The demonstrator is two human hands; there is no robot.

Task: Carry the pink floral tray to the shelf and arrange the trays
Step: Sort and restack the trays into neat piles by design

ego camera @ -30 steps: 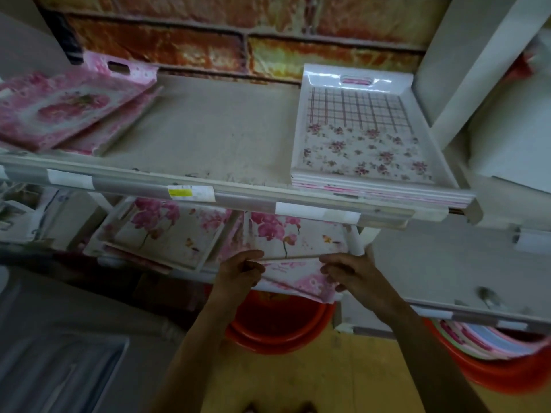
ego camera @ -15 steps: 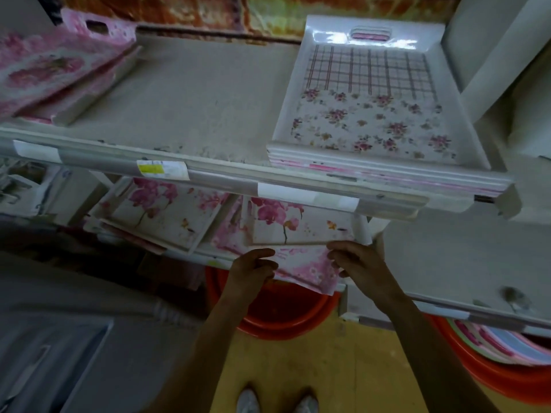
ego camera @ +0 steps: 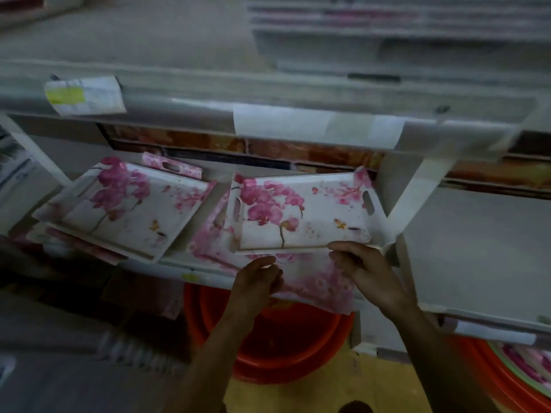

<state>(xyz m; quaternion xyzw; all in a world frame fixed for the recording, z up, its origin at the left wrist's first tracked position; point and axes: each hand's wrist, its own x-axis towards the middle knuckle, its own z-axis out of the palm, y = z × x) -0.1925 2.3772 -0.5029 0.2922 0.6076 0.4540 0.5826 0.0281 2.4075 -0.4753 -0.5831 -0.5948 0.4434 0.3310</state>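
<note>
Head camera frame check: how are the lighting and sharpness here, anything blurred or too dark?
Head view: dim overall, lower left corner nearly black. Head view: upper shelf rail and its label are motion-smeared, print unreadable. Head view: orchid tray, left hand and right hand are fairly sharp.

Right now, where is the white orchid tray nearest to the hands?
Head view: the white orchid tray lies right of centre on the lower shelf, atop a pinker tray, with a matching tray to its left.

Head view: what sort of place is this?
Probably a housewares shop: paper labels on the shelf rail, matching orchid-print trays laid out in stacks, red basins below.
</note>
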